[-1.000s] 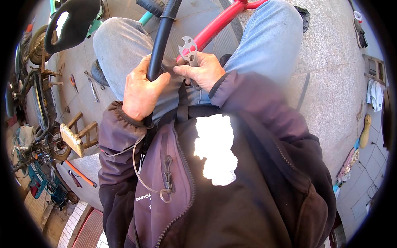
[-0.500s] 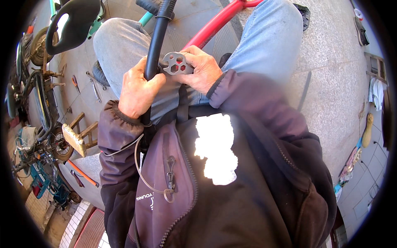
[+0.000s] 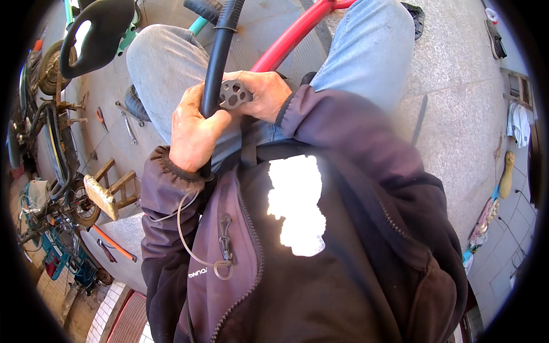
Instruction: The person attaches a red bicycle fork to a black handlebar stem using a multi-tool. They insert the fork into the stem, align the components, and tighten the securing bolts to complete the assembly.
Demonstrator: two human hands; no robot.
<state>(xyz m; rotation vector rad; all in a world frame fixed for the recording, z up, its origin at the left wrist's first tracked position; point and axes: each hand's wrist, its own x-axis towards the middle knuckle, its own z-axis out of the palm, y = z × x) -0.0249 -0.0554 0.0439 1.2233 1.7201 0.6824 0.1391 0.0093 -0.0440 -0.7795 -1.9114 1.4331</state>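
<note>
My left hand (image 3: 191,131) is wrapped around a long black tube (image 3: 219,54) with a ribbed sleeve (image 3: 229,16) near its upper end. Right beside the tube, at its right side, my right hand (image 3: 266,94) grips a flat grey multi-hole spanner (image 3: 235,95) with hexagonal openings. The spanner's left edge is close against the tube, and whatever it engages there is hidden. Beyond my right hand a red frame tube (image 3: 291,35) slants up between my knees.
At the left lie a screwdriver (image 3: 102,119), a wrench (image 3: 129,127) and an orange-handled tool (image 3: 114,243) on the floor. A small wooden stool (image 3: 102,197) stands near my left sleeve, bicycles (image 3: 54,143) further left. A black bicycle part (image 3: 97,40) is at upper left.
My right hand has shifted slightly left and turned the spanner, whose face now looks darker and tilted. My left hand keeps its hold on the black tube.
</note>
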